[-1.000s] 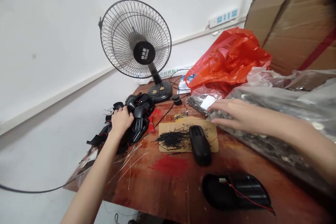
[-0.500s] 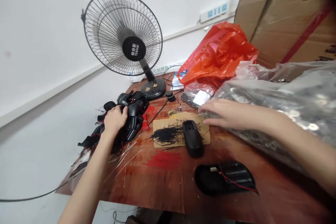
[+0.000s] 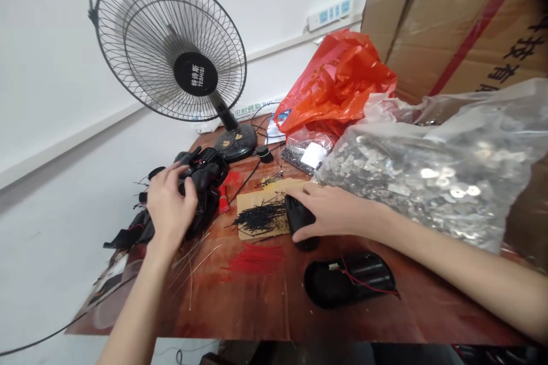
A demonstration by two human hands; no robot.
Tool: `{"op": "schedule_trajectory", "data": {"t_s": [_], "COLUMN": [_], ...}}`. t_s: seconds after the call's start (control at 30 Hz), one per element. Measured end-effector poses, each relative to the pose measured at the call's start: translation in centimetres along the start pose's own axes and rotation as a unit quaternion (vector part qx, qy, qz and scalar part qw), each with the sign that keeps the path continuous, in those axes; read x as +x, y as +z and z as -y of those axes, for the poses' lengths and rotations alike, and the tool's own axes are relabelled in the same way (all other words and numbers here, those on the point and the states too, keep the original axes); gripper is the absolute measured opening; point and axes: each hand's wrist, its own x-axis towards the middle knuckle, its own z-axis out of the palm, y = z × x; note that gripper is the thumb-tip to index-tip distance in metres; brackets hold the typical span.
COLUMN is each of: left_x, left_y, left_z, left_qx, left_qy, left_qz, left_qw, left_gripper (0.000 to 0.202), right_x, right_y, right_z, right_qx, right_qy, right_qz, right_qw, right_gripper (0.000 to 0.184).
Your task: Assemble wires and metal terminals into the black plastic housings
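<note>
Lying closest to the near edge of the table [image 3: 240,313] is an open black shell [image 3: 327,291], hollow side up, with a thin red wire across it. A little farther, a mouse-shaped black housing [image 3: 298,218] rests at the right end of a cardboard sheet [image 3: 248,234], partly past its near edge. The right hand [image 3: 327,209] lies over this housing, so the housing is under its fingers; thumb and fingers are apart, but I cannot tell whether they press. The housing looks light and stiff, and its smooth curved back may be slippery, so holding by both long sides seems safest. Beside it, loose black wires [image 3: 261,218] cover the sheet. Toward the left edge, the left hand [image 3: 169,205] is bent over a pile of black housings [image 3: 209,174], with thumb away from fingers; whether it grips one, I cannot tell. Their hanging wires look fragile. Near the far edge stands a fan [image 3: 196,74].
</note>
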Motion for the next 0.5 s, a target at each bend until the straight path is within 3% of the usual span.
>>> {"op": "schedule_trajectory", "data": {"t_s": [0.07,0.17,0.3,0.4,0.5], "left_x": [-2.2,-5.0,-6.4,-6.5,-6.7], "left_y": [-0.4,0.7,4.1,6.1,6.8], "left_z": [-2.9,-7.3,-11.7,-13.1,-13.7], "left_qx": [-0.061,-0.115,-0.243,-0.287,-0.327], "left_qy": [0.083,0.198,0.146,0.131,0.117], "left_qz": [0.03,0.2,0.311,0.318,0.293], "left_qw": [0.994,0.953,0.907,0.894,0.891], "left_gripper": [0.052,0.049,0.055,0.061,0.062], "right_x": [0.2,0.3,0.4,0.6,0.8], "right_y": [1.2,2.4,3.3,3.4,2.8], "right_z": [0.5,1.2,2.2,2.4,1.9], "right_qx": [-0.017,-0.04,-0.041,-0.03,-0.012], "right_qy": [0.032,0.068,0.106,0.124,0.129], "right_qz": [-0.01,-0.024,-0.059,-0.058,-0.058], "right_qw": [0.999,0.997,0.992,0.99,0.99], "right_gripper": [0.098,0.097,0.067,0.067,0.069]}}
